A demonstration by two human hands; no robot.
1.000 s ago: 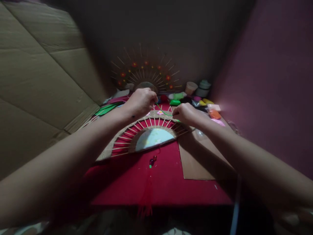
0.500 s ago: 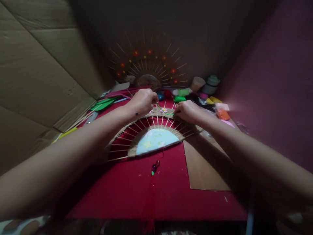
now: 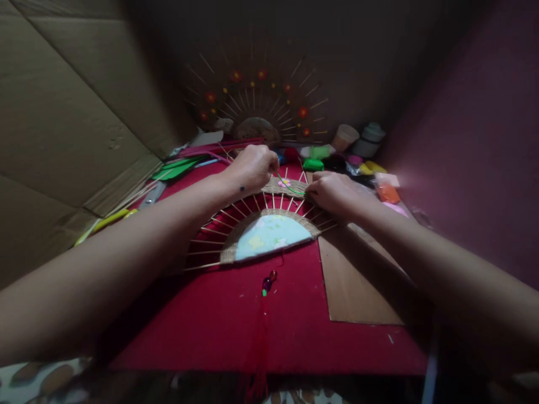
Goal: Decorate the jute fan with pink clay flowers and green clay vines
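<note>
A half-round fan (image 3: 273,235) with thin sticks, woven bands and a pale blue centre lies on the red table. My left hand (image 3: 255,166) is closed above its outer band, pinching one end of a thin green strand (image 3: 288,188). The strand sags past a pink flower (image 3: 284,183) to my right hand (image 3: 330,192), closed on its other end at the band. Below the fan hang beads (image 3: 268,281) and a red tassel (image 3: 259,342).
Cardboard (image 3: 357,280) lies at the right on the red table (image 3: 189,331). Behind are clay packets (image 3: 387,192), a cup (image 3: 345,137), a jar (image 3: 369,140) and another flowered fan (image 3: 257,130). Green sheets (image 3: 179,168) and a cutter (image 3: 152,194) lie left.
The view has shifted slightly. Both hands remain closed on the green strand, a little further right in the picture, with the strand still curved between them.
</note>
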